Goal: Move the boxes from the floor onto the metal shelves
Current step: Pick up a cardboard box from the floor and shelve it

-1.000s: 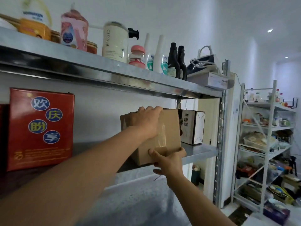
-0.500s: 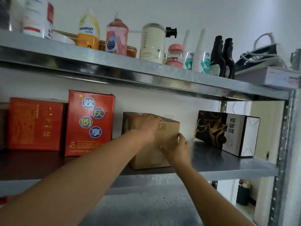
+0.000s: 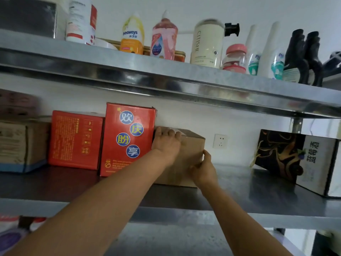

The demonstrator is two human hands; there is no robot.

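1. The brown cardboard box (image 3: pixel 191 147) stands on the middle metal shelf (image 3: pixel 249 183), straight ahead of both hands and well back from the front lip.
2. The left hand (image 3: pixel 167 145) lies on the box's upper left front, its fingers hooked over the top edge. The right hand (image 3: pixel 203 169) holds the lower right front corner, with the thumb up along the right edge and the fingers bent against the front face.
3. Key relation: the tall red box (image 3: pixel 127 139) is hard by the box's left side, so the left hand sits at that seam. Open shelf lies to the right, well apart from the black-and-gold box (image 3: pixel 280 156).
4. Judgement: any further seating goes leftward or back toward the wall, and the right hand is better placed to push.
5. The box's top recedes toward the wall. Its long axis cannot be told from this angle.
6. Hidden: the left hand and forearm cover the seam, so touching or a narrow gap is unclear. The box's rear and its gap to the wall are out of sight.
7. The floor is out of frame, so boxes remaining are unknown. The cartons at far left are blurred.
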